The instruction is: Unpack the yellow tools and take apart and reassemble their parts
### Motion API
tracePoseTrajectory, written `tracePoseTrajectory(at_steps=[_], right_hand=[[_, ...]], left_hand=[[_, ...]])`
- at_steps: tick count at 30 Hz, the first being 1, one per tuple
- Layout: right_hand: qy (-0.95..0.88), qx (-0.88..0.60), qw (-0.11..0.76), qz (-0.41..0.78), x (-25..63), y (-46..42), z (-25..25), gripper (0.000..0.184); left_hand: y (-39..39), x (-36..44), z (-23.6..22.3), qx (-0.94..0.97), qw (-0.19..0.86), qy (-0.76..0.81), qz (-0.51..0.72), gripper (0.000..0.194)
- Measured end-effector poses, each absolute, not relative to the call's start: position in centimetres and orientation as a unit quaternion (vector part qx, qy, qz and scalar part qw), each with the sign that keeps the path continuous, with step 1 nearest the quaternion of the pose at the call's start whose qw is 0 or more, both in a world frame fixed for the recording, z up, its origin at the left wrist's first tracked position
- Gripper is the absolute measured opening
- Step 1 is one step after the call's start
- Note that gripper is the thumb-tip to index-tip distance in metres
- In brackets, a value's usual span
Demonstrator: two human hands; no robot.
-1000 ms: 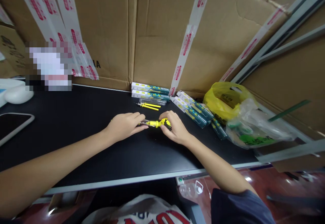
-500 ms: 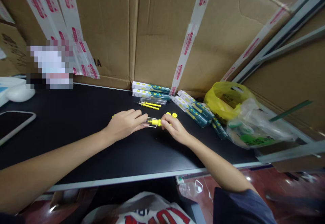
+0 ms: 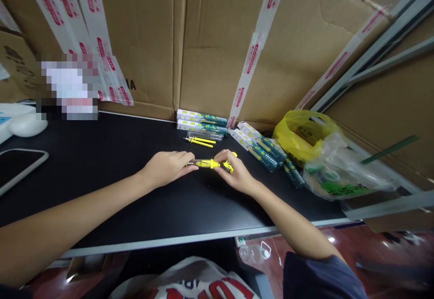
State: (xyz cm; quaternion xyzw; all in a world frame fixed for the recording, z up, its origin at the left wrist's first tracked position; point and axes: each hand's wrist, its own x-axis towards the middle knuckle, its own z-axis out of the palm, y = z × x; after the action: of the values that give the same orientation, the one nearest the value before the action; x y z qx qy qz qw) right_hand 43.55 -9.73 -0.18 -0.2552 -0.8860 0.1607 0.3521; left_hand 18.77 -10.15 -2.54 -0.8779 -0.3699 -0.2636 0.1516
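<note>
A slim spring scale (image 3: 204, 163) with a clear tube and yellow fittings lies level between my hands, just above the black table. My left hand (image 3: 165, 169) is closed round the tube, hiding its left end. The thumb and fingers of my right hand (image 3: 234, 171) pinch the yellow end on the right. Small yellow pieces (image 3: 231, 165) show at the right fingers, partly covered; whether they are held or lie on the table I cannot tell. Beyond the hands lie thin yellow rods (image 3: 202, 142) and clear tubes (image 3: 205, 135).
Printed boxes (image 3: 202, 125) lie at the back, with more boxes (image 3: 257, 147) slanting to the right. A yellow bag (image 3: 288, 132) and a clear bag (image 3: 346, 177) sit far right. A phone-like device (image 3: 23, 168) is at left. Cardboard (image 3: 142, 41) walls the rear.
My right fingers have shifted round the yellow end, and the spring scale looks turned about its length. A white wire loop seen beside the tube half a second ago no longer shows.
</note>
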Motion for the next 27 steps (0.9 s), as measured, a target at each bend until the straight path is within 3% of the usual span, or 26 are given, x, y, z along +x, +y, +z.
tracePoseTrajectory(at_steps=[4, 8, 15, 21, 27], right_hand=[[-0.912, -0.245, 0.315, 0.093, 43.6, -9.58, -0.37, 0.012], [-0.919, -0.244, 0.292, 0.1, 43.38, -10.04, -0.1, 0.016], [-0.894, -0.311, 0.313, 0.083, 43.4, -10.38, 0.42, 0.004], [-0.904, -0.368, 0.206, 0.065, 43.48, -9.96, 0.14, 0.025], [-0.912, -0.344, 0.198, 0.1, 43.34, -10.1, 0.32, 0.034]], left_hand=[[-10.06, 18.85, -2.53, -0.885, 0.123, -0.391, -0.222, 0.036], [-9.94, 18.84, -2.63, -0.887, 0.108, -0.413, -0.177, 0.035], [-9.88, 18.76, -2.71, -0.89, 0.101, -0.407, -0.179, 0.035], [-10.17, 18.78, -2.59, -0.883, 0.154, -0.368, -0.247, 0.033], [-10.14, 18.68, -2.19, -0.869, 0.234, -0.339, -0.273, 0.03]])
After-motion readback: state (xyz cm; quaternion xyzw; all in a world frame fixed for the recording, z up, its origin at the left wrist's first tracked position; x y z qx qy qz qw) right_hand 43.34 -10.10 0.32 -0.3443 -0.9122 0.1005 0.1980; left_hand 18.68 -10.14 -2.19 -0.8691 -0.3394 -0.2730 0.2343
